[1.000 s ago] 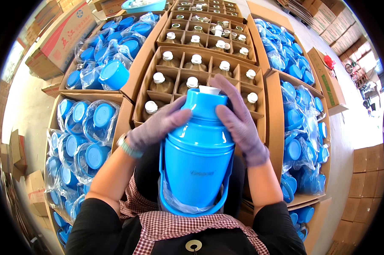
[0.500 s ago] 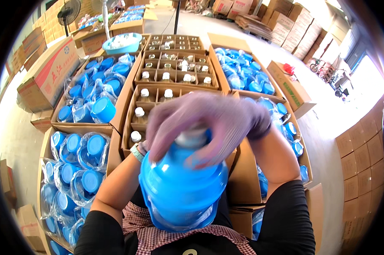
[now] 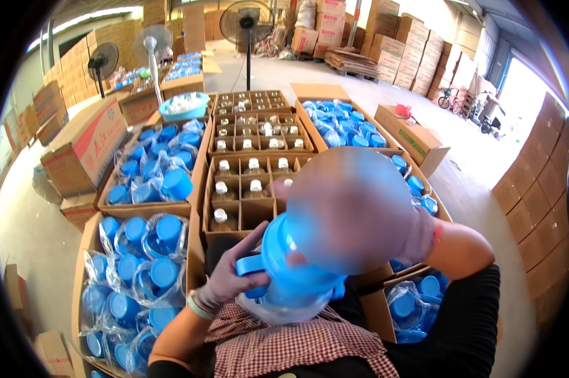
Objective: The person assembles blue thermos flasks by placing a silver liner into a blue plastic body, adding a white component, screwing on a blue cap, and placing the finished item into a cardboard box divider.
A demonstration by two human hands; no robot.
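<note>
A blue plastic jug [image 3: 306, 280] with a side handle is in front of my body, tilted, with clear plastic around its lower part. My left hand [image 3: 232, 277], in a purple-grey glove, is closed on the jug at its handle. Over the jug's upper right is my right hand [image 3: 417, 236], gloved the same way. A large blur of blue and purple hides its fingers and whatever they touch. The jug's top is hidden there too. Just beyond the jug, a divided carton [image 3: 203, 189] holds clear bottles with white caps [image 3: 255, 188].
Open cartons of blue plastic-wrapped jugs [image 3: 164, 273] flank me on both sides. Farther off are another carton of bottles [image 3: 272, 129], a light-blue basin [image 3: 185, 113] with white pieces, and standing fans [image 3: 247, 25]. Stacked boxes [image 3: 543, 195] line the right side.
My view has tipped up, showing more of the room. The left hand now shows at the jug's handle. My right hand has moved right, and the jug leans that way.
</note>
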